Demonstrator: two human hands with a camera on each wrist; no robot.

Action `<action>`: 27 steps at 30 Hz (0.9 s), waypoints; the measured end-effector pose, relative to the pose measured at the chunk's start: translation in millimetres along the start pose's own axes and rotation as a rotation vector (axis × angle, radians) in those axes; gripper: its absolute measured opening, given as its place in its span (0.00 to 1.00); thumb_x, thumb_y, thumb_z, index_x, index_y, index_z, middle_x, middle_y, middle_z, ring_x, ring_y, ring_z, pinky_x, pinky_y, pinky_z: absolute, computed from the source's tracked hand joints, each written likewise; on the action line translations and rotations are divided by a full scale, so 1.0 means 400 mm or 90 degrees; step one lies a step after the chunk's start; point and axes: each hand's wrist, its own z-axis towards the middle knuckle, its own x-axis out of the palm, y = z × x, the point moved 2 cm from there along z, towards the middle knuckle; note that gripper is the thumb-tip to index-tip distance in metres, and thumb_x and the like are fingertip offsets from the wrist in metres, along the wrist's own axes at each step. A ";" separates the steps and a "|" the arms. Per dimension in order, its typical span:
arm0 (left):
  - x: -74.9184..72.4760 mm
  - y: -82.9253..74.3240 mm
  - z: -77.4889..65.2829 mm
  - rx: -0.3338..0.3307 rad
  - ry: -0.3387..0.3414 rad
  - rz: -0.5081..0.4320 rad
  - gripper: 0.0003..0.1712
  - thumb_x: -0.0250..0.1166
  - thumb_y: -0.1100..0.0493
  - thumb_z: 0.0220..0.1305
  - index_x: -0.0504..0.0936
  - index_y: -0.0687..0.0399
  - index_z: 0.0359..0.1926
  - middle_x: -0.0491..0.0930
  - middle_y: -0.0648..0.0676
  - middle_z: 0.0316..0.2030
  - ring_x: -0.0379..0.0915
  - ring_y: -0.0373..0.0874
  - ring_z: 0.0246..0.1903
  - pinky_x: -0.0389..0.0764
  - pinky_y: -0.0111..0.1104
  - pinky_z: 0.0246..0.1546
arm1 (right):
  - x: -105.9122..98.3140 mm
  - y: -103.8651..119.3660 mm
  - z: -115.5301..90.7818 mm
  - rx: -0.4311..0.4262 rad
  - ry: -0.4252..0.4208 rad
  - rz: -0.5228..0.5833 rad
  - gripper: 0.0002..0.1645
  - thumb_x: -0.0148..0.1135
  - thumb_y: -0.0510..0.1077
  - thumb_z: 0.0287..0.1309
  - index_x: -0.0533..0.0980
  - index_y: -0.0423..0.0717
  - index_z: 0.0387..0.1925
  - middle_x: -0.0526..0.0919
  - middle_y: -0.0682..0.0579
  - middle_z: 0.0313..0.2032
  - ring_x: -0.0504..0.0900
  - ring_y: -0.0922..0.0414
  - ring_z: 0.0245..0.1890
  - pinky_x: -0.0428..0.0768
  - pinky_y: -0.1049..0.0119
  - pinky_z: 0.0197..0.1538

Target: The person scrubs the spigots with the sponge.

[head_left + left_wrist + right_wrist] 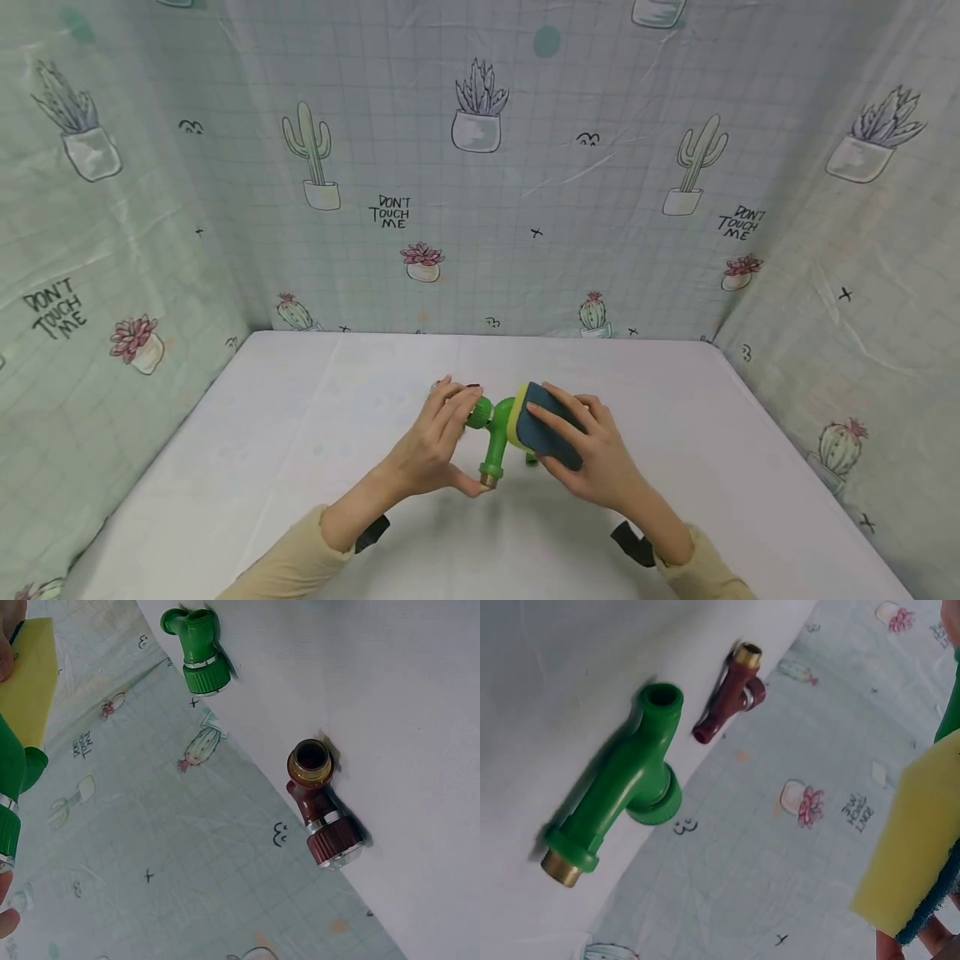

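A green water tap (pixel 495 442) with a brass threaded end is held up in front of me by my left hand (pixel 427 446). The fingers lie over its ribbed knob and the thumb is at the brass end. My right hand (pixel 600 458) grips a sponge (pixel 551 425), yellow on one side and dark blue on the other. The sponge's yellow face is against the tap's other end, which it hides. In the right wrist view the yellow sponge (pixel 907 832) meets the green tap (pixel 951 716) at the right edge. Part of the left hand (pixel 6 919) shows in the left wrist view.
Another green tap (pixel 201 649) and a dark red tap (pixel 319 806) lie on the white table (pixel 315 417). My hands mostly cover them in the head view. Cloth walls (pixel 480 192) printed with cacti enclose the table's back and sides.
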 end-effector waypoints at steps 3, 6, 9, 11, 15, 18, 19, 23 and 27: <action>-0.001 0.002 -0.001 0.000 -0.006 -0.007 0.63 0.69 0.28 0.21 0.66 0.73 0.52 0.71 0.62 0.49 0.66 0.52 0.46 0.71 0.51 0.50 | -0.003 -0.008 0.000 0.012 0.002 0.002 0.31 0.46 0.65 0.56 0.66 0.59 0.59 0.62 0.49 0.63 0.63 0.54 0.49 0.67 0.53 0.42; -0.004 0.004 0.000 0.002 -0.011 -0.013 0.64 0.68 0.27 0.21 0.65 0.73 0.52 0.72 0.62 0.48 0.66 0.52 0.46 0.72 0.51 0.49 | -0.004 0.001 -0.003 0.018 0.006 0.024 0.31 0.51 0.63 0.54 0.66 0.59 0.59 0.62 0.49 0.63 0.62 0.55 0.50 0.67 0.54 0.43; -0.006 0.007 0.002 0.001 -0.014 -0.016 0.65 0.69 0.27 0.20 0.65 0.73 0.52 0.72 0.61 0.47 0.66 0.52 0.45 0.72 0.51 0.48 | -0.002 0.023 -0.006 0.003 0.010 0.059 0.32 0.57 0.60 0.51 0.67 0.58 0.59 0.62 0.49 0.63 0.62 0.56 0.50 0.69 0.56 0.43; -0.007 0.009 0.003 -0.001 -0.013 -0.013 0.65 0.69 0.27 0.19 0.65 0.73 0.52 0.72 0.62 0.47 0.66 0.52 0.46 0.72 0.51 0.48 | 0.002 0.040 -0.008 -0.013 0.012 0.079 0.33 0.59 0.59 0.50 0.67 0.57 0.58 0.62 0.49 0.63 0.61 0.56 0.50 0.70 0.57 0.43; -0.007 0.011 0.004 -0.003 -0.007 -0.004 0.65 0.69 0.26 0.18 0.66 0.73 0.51 0.72 0.62 0.47 0.65 0.51 0.46 0.72 0.50 0.49 | 0.009 0.069 -0.011 -0.052 0.013 0.085 0.32 0.58 0.60 0.50 0.68 0.57 0.58 0.64 0.48 0.62 0.62 0.56 0.50 0.72 0.58 0.43; -0.005 0.012 0.004 -0.004 -0.007 -0.006 0.65 0.69 0.27 0.18 0.66 0.73 0.51 0.72 0.62 0.47 0.65 0.51 0.45 0.72 0.50 0.49 | 0.010 0.077 -0.010 -0.061 0.012 0.062 0.31 0.55 0.61 0.52 0.68 0.58 0.57 0.64 0.48 0.61 0.63 0.56 0.50 0.72 0.57 0.43; -0.003 0.012 0.004 -0.005 -0.007 -0.009 0.65 0.69 0.27 0.18 0.66 0.73 0.51 0.72 0.62 0.47 0.65 0.52 0.46 0.72 0.50 0.49 | 0.010 0.078 -0.009 -0.061 0.011 0.051 0.30 0.54 0.62 0.52 0.68 0.58 0.57 0.65 0.48 0.61 0.63 0.55 0.50 0.72 0.57 0.43; -0.001 0.013 0.005 -0.008 -0.008 -0.015 0.66 0.70 0.27 0.18 0.65 0.73 0.52 0.71 0.61 0.47 0.65 0.52 0.46 0.72 0.50 0.49 | 0.007 0.071 -0.001 -0.048 0.011 0.032 0.30 0.51 0.63 0.54 0.68 0.60 0.57 0.65 0.50 0.61 0.63 0.55 0.49 0.71 0.56 0.43; -0.001 0.011 0.007 -0.003 -0.016 -0.015 0.65 0.70 0.27 0.19 0.66 0.73 0.51 0.72 0.62 0.47 0.65 0.52 0.45 0.72 0.51 0.49 | 0.006 0.061 0.009 -0.055 -0.006 0.025 0.30 0.51 0.62 0.54 0.68 0.59 0.57 0.66 0.49 0.60 0.64 0.54 0.48 0.70 0.55 0.42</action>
